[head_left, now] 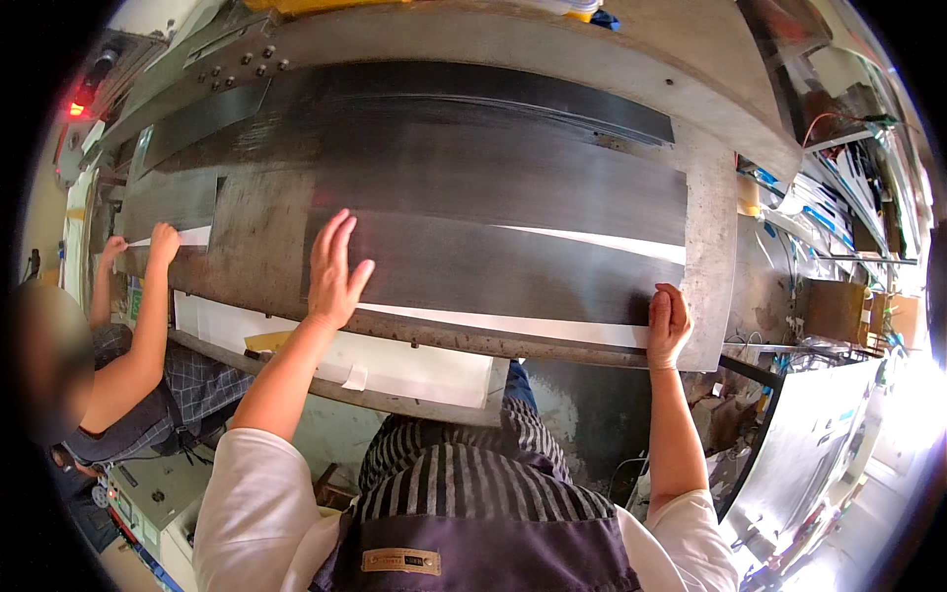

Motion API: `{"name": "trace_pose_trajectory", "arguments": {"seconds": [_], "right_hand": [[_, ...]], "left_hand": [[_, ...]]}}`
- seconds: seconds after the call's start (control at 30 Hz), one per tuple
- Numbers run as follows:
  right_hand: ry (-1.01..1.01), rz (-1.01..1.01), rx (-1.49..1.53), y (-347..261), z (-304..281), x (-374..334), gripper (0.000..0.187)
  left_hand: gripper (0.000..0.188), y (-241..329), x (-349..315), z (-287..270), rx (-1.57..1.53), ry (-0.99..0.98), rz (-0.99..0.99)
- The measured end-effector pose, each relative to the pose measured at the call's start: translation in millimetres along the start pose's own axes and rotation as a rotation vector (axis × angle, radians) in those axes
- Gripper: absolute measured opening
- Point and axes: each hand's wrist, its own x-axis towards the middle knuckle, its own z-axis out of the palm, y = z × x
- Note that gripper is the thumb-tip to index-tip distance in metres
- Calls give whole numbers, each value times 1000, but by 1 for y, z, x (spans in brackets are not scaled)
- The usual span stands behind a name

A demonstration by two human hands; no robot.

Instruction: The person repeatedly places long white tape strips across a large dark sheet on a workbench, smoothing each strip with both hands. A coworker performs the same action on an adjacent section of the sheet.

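A long dark grey sheet (493,266) lies across the metal table in front of me. Over its left end is my left hand (337,271), fingers spread and thumb apart, gripping nothing. My right hand (669,326) is closed at the sheet's near right corner, the fingers curled over its edge. Below the sheet runs a white strip (533,328), which reaches my right hand. Beyond lies another wide dark grey sheet (513,187), with a narrow white wedge (602,243) showing between the two. Whether the white parts belong to the sheets I cannot tell.
A dark bar (473,89) lies along the table's far side, before a heavy metal beam (473,39). At the left, a co-worker's hands (163,242) hold a smaller dark sheet (182,202). A white-lined tray (424,370) sits below the near edge. Boxes (838,311) stand right.
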Motion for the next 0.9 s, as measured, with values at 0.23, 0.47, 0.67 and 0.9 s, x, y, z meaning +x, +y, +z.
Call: {"name": "trace_pose_trajectory", "arguments": {"seconds": [0.23,0.47,0.67,0.9], "right_hand": [[26,215,379,-16,-31,64,31],[170,-173,-622,11,41,256,38],[360,-99,-820,13,77,306,40],[182,447,574,-51,27,254,19]], "left_hand": [[48,26,54,-19,-248,146,-38],[53,67,223,84,343,6,129],[57,79,258,112,137,-143,81],[50,98,246,79,324,75,216]]}}
